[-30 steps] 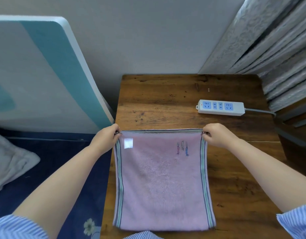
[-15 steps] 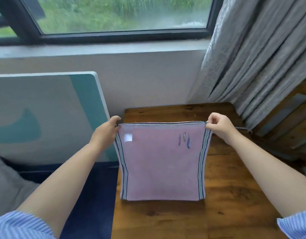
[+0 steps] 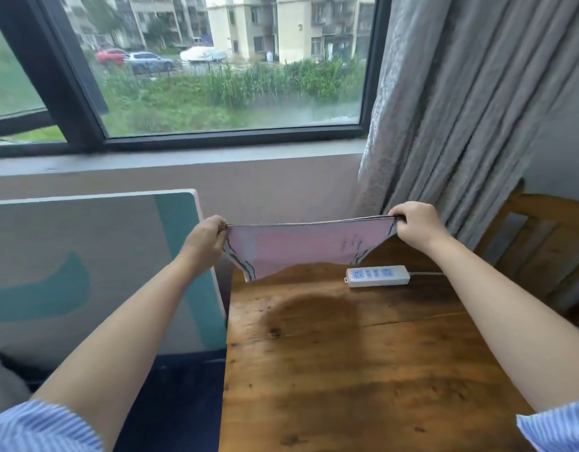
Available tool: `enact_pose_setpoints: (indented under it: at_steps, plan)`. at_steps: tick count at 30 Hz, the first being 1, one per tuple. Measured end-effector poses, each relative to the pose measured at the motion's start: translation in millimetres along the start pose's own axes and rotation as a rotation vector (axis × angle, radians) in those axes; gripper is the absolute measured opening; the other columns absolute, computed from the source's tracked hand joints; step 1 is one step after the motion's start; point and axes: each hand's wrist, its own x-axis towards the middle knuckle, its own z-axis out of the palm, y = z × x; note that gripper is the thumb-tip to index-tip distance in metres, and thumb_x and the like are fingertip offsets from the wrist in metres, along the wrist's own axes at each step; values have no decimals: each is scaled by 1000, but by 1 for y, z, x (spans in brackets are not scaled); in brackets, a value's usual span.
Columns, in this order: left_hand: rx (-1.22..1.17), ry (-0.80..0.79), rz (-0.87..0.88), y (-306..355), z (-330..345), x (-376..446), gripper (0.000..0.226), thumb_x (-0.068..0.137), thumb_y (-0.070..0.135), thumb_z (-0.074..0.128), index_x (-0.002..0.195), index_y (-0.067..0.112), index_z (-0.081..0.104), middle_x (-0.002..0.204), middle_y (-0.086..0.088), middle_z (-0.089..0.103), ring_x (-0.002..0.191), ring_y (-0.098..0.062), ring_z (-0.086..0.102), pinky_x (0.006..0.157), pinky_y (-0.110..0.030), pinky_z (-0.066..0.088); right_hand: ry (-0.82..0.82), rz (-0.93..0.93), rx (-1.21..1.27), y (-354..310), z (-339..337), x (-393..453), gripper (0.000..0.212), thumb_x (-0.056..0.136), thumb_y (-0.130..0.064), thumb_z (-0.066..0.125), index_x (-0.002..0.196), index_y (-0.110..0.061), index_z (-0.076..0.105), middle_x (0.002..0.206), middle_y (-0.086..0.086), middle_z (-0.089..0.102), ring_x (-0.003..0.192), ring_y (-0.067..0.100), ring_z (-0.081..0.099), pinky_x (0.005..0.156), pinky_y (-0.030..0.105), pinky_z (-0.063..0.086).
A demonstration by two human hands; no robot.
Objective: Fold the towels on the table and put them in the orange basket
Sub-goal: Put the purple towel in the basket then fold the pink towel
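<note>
while pinching towel (image 3: 301, 249), arms outstretched

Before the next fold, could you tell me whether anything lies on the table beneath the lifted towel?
Only the white power strip, on the table below the pink towel held by the left hand and right hand.

Towel (image 3: 301, 252) motion-blurred, its small embroidered marks near the right hand (image 3: 417, 225) unreadable, its top corners hidden inside the fingers of that hand and the left hand (image 3: 205, 238). Lower hem swung away from view; far table (image 3: 363, 370) edge behind it hidden, near edge cut by the bottom border. Chair (image 3: 542, 243) right of the right hand cut by the frame edge; power strip (image 3: 378, 276) cord runs behind the right forearm; sockets too small to read.
</note>
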Motion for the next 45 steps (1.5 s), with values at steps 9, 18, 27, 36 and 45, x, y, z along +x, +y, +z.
enact_pose_setpoints:
  at_steps: [9,18,27,36,45]
  plan:
    - [272,-298,-21,-8,2,6,31,98,21,36,68,12,33,83,-15,49,84,-30,49,72,-36,37,-164,55,-72,9,8,12,28,80,-2,46,100,-3,66,108,17,65,102,32,56,75,30,40]
    - [118,7,-208,-4,21,34,23,96,18,40,88,0,52,94,-23,57,93,-35,53,69,-32,34,26,77,21,6,39,34,28,82,3,44,101,2,65,108,22,62,103,37,54,78,34,43]
    - [-518,-208,-327,-43,24,-19,26,92,10,51,67,16,51,65,-4,46,55,-3,51,62,-14,46,-4,-128,145,23,72,-17,22,75,7,44,84,12,64,90,29,64,90,39,59,82,39,44]
    - [166,-995,-203,-89,110,-131,30,81,16,62,61,21,40,66,7,40,72,-16,40,56,-22,28,-740,-193,-141,63,151,-127,13,82,-6,48,82,-13,59,94,10,62,94,26,55,77,33,46]
    - [732,-1268,196,-87,185,-220,28,87,-1,43,112,9,51,110,-11,53,107,-28,49,71,-31,37,-1021,-250,-512,75,206,-213,37,84,-2,39,118,-15,41,116,10,47,105,28,45,69,32,31]
